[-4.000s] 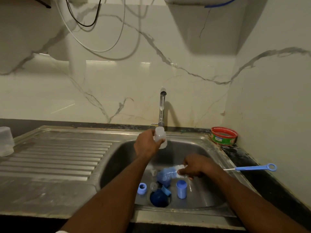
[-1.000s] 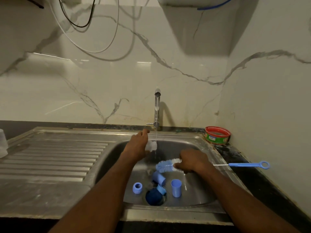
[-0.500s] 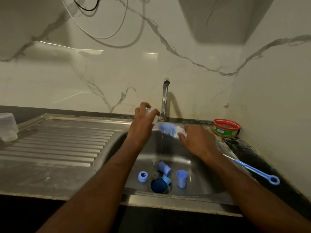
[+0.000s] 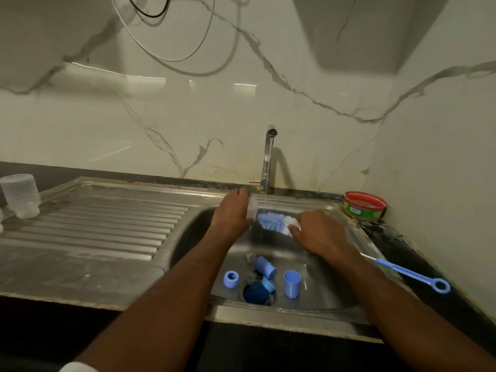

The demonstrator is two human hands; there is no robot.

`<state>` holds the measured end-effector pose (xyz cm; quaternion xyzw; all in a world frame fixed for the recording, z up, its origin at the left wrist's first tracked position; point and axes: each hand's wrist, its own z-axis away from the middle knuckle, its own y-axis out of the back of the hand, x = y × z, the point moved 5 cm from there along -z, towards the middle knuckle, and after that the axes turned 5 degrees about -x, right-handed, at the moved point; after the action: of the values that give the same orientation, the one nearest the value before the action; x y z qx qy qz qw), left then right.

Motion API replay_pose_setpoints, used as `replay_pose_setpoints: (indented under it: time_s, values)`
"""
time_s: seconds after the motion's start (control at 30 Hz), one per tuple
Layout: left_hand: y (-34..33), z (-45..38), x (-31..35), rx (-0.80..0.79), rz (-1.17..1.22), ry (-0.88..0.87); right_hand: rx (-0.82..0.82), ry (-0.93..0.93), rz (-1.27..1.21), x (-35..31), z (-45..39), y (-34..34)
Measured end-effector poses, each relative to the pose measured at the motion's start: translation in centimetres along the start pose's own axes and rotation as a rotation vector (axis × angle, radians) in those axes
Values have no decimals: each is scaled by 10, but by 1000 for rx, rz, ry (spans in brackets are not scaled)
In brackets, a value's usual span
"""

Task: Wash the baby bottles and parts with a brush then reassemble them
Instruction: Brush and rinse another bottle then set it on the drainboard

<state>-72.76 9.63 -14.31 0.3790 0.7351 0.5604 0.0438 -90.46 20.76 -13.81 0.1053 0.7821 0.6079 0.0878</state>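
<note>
A clear bottle (image 4: 252,208) is gripped by the left hand (image 4: 232,212) – the brush (image 4: 273,224) by the right hand (image 4: 316,232). Blue parts (image 4: 292,283) are scattered in the sink (image 4: 335,291) – a cup, a ring, caps.

Both forearms are bare from the bottom edge of the frame up to the wrists, with no watch, bracelet or ring showing on either. The left hand (image 4: 233,212) and right hand (image 4: 316,232) wear no gloves. At about 7 o'clock in the frame, a small patch of white sleeve (image 4: 77,367) shows at the left arm's lower end.
</note>
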Motion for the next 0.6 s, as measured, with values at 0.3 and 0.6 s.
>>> replay_pose_setpoints:
  time_s: [0.3,0.6]
  values:
    - [-13,4,-22,-80,5,107,-47,-25,56,-1,1,-1]
    - [11,21,-8,-116,-16,153,37,-96,-62,-9,15,12]
